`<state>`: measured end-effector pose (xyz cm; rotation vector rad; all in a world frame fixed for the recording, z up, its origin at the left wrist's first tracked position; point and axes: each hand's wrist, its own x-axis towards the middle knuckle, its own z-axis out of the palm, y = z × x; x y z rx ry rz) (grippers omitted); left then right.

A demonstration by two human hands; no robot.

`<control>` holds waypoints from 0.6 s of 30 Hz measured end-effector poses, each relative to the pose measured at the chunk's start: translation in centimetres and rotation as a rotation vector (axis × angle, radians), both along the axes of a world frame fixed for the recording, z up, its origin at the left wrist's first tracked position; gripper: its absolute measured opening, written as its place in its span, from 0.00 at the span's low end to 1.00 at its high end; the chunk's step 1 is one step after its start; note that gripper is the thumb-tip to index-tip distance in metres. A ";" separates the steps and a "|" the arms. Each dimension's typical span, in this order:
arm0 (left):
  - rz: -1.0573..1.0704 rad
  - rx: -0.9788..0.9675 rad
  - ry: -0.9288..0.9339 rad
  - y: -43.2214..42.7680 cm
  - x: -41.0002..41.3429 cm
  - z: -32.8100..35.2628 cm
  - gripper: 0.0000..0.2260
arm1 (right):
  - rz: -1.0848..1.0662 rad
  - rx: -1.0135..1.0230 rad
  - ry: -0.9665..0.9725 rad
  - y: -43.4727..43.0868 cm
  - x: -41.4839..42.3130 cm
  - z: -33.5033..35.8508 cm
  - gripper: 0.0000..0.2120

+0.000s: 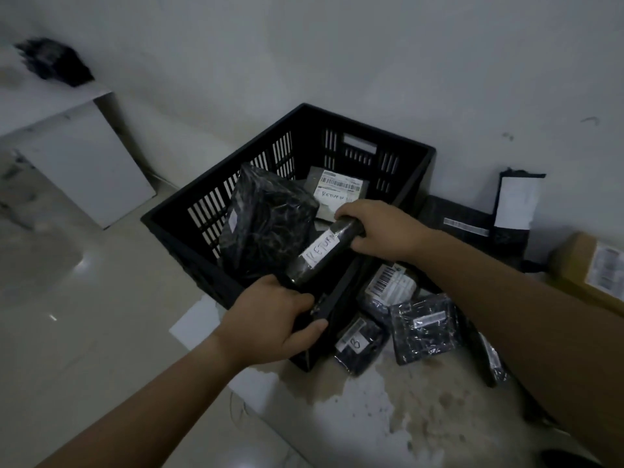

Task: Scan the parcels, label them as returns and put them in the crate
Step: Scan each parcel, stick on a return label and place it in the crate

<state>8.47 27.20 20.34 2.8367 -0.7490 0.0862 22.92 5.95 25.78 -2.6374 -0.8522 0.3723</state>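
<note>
Over the crate (pixel 175 211), both hands grip a labelled parcel (pixel 320 256).

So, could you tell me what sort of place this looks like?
Probably an informal parcel returns corner: a black slatted plastic crate with parcels marked RETURN, on a tiled floor by a white wall, barcoded parcels heaped beside it.

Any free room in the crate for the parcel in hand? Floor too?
In the crate, the near right part, between the big black parcel and the right wall, looks free. Tiles left of the crate are bare. Crowded: back corner holds a labelled parcel; floor right of the crate is piled with parcels.
</note>
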 end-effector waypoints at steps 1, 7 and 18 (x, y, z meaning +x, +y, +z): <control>-0.001 -0.001 -0.004 0.0 0.1 -0.1 0.22 | 0.021 -0.078 0.040 0.8 0.4 -0.1 0.23; -0.007 -0.017 -0.025 0.2 0.1 -0.6 0.20 | 0.134 -0.509 0.125 4.9 1.8 -1.1 0.21; -0.035 -0.042 -0.041 0.2 0.3 -0.2 0.18 | -0.109 0.161 -0.157 -2.7 -0.7 -2.9 0.21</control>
